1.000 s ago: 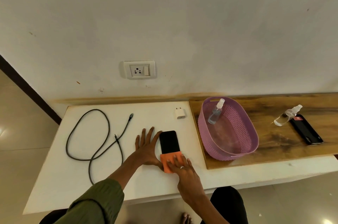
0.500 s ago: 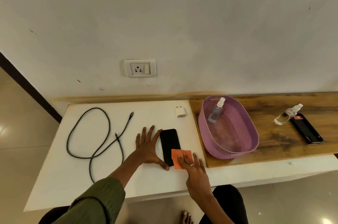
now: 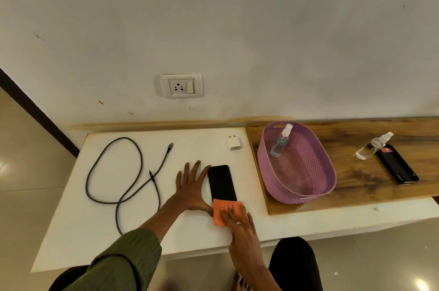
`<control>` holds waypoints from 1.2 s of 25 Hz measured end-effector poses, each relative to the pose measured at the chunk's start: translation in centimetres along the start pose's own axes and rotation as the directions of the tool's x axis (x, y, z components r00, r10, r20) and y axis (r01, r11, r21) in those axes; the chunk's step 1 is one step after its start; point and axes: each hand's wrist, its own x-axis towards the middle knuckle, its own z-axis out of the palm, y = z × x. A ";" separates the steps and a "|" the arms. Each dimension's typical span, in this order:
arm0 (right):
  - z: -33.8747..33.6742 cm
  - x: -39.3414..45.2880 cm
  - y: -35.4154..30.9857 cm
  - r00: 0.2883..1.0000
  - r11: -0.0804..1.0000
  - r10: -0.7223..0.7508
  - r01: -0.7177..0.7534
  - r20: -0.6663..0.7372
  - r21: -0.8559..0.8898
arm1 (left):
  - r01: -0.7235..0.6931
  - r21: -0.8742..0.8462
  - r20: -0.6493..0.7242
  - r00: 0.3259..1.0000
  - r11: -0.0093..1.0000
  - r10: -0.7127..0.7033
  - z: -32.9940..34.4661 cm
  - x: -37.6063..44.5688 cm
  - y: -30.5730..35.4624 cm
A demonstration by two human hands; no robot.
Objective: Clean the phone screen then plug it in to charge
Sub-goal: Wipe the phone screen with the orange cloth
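Note:
A black phone (image 3: 222, 182) lies screen-up on the white table (image 3: 99, 231). My left hand (image 3: 191, 187) rests flat with spread fingers against the phone's left side, its thumb at the near corner. My right hand (image 3: 237, 218) presses an orange cloth (image 3: 219, 216) flat over the phone's near end. A dark braided cable (image 3: 123, 179) lies looped at the left. A white charger plug (image 3: 234, 143) sits at the back, under the wall socket (image 3: 181, 86).
A purple basket (image 3: 320, 162) holding a spray bottle (image 3: 280, 142) stands on a wooden board (image 3: 356, 186) at the right. Beyond it lie a second spray bottle (image 3: 371, 147) and another black phone (image 3: 398, 164). My knees are below the table's front edge.
My right hand slid the orange cloth off the phone to the right, then back left onto its near end. The left hand stayed in place beside the phone.

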 end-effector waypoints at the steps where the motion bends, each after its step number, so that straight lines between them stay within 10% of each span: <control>1: 0.5 0.2 -0.2 0.999 0.999 0.025 -0.024 -0.036 0.037 | 0.000 0.013 -0.006 1.000 1.000 0.000 0.1 0.1 0.0; 7: 2.2 1.4 -0.7 0.996 0.985 -0.059 0.069 -0.070 0.160 | 0.008 0.057 -0.018 1.000 0.998 -0.007 0.3 0.4 -0.1; 20: -2.1 6.7 -0.9 0.958 0.888 -0.257 0.286 0.127 -0.359 | -0.004 -0.011 0.038 0.999 1.000 0.005 0.0 0.4 -0.3; 30: -3.1 12.8 -1.2 0.942 0.882 -0.315 0.336 0.118 -0.331 | -0.012 -0.050 0.051 0.999 0.999 0.015 -0.6 0.0 0.2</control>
